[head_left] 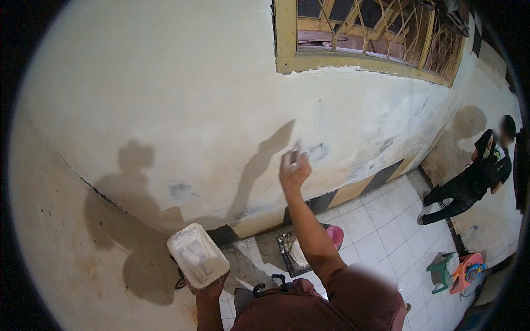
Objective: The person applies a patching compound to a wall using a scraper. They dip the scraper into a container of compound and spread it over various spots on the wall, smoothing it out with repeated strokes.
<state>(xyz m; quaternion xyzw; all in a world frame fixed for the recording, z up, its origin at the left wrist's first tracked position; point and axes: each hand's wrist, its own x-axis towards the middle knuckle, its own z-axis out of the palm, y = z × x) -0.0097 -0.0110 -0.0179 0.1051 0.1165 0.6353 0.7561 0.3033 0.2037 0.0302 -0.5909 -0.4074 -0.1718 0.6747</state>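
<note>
My left hand (212, 288) grips a shallow white rectangular plastic tub (200, 255) by its lower end. The tub is tilted, and its inside is smeared with pale and greyish paste. My right arm is stretched out toward the cream wall (221, 105). At its end my right hand (295, 170) is closed, with a small thin thing at its fingertips, too blurred to name. Just right of these fingers, a grey rough patch (317, 151) marks the wall. Whether the fingertips touch the wall, I cannot tell.
Above is a yellow-framed window (287, 60) with metal bars. On the white tiled floor (381, 215) stand a pink bucket (335, 236) and a dark tray (286, 248). A person in dark clothes (469, 185) stands at right, near green (440, 276) and orange stools (462, 284).
</note>
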